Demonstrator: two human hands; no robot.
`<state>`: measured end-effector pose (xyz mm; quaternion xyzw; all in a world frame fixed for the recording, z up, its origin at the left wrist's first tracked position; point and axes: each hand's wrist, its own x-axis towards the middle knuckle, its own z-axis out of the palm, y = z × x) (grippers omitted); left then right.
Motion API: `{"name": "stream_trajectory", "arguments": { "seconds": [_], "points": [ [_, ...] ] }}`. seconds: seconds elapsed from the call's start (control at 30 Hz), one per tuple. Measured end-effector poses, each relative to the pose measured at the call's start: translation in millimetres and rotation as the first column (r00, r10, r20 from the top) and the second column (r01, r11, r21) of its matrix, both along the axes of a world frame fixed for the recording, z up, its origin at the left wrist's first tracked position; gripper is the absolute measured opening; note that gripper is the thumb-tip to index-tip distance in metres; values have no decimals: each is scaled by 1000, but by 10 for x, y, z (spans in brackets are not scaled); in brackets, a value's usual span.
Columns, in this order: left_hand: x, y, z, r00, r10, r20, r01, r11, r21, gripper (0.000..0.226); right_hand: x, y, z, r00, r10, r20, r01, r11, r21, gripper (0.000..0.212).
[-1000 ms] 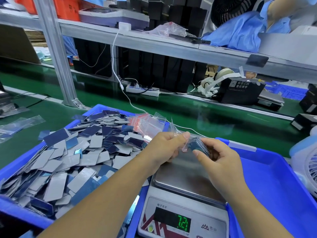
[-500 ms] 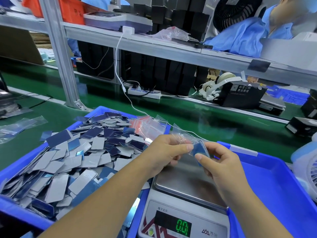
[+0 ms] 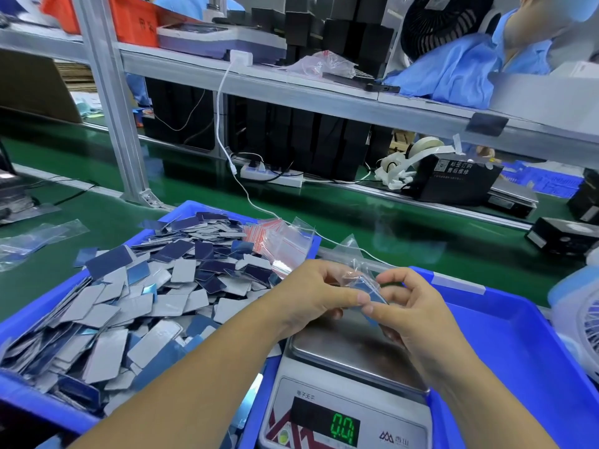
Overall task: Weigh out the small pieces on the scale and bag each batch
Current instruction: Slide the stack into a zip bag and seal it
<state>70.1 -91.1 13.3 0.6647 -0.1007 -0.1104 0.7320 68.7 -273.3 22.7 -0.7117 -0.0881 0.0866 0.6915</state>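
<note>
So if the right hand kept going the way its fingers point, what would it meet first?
Probably the left hand: the right hand points leftward at it across the small bag both pinch. Depth is unclear.

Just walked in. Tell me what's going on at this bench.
A person is bagging a weighed batch. The left hand and right hand together hold a small clear bag above the scale, with a stack of blue pieces going into it. The scale's pan is bare and the display reads 0.0. A blue tray on the left holds the loose pieces and spare bags.
</note>
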Motion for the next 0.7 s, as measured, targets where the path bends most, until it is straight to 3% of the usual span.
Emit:
{"name": "stream_trajectory", "arguments": {
  "seconds": [0.1,0.17,0.27,0.43,0.57,0.7],
  "points": [
    [-2,-14,-14,998,-21,-56,19,999,-46,17,-14,30,4,1000,-17,-15,17,999,48,56],
    [20,-15,-13,995,82,-64,-88,990,-110,17,-14,45,6,999,-2,-46,6,995,99,55],
    [76,2,-8,977,201,-66,-211,947,-240,25,-7,44,22,997,4,-77,9,984,176,28],
    [28,-64,-12,992,125,-29,-129,975,-179,12,-47,78,9,998,-36,-44,44,974,222,16],
    [32,-86,-8,992,66,-111,-91,966,-240,41,-66,113,21,996,-67,-52,80,953,292,31],
    [37,-74,-8,993,111,-44,-119,958,-262,10,-44,124,32,992,-27,-121,67,938,341,37]
  ]
}}
